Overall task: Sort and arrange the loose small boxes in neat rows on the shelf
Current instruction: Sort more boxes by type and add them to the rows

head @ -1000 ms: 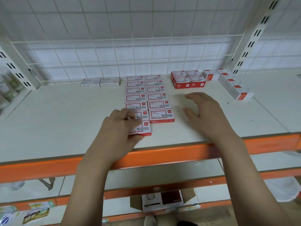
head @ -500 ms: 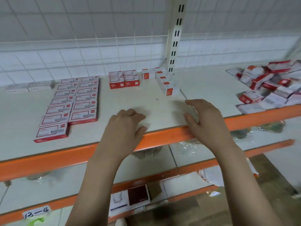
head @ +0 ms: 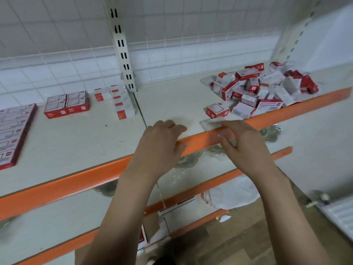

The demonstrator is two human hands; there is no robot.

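A pile of loose red-and-white small boxes [head: 263,87] lies at the right end of the white shelf [head: 76,138]. A flat pale box [head: 210,123] lies at the shelf's front edge, in front of the pile. My right hand [head: 244,144] reaches over the orange front rail, and its straight fingertips are at that flat box. My left hand [head: 162,144] hovers over the rail with relaxed fingers and holds nothing. Neat rows of flat boxes [head: 13,131] lie at the far left. Behind them sit a block of red boxes [head: 66,105] and a line of white boxes [head: 122,104].
A slotted white upright [head: 122,48] and a wire grid back panel stand behind the shelf. Below the orange rail [head: 57,188] are lower shelves holding plastic bags and a cardboard carton [head: 177,209]. A white panel stands at the lower right.
The view has swung right from the neat rows to the loose pile. Both hands have moved right along the shelf edge, and my right hand has reached the flat pale box.
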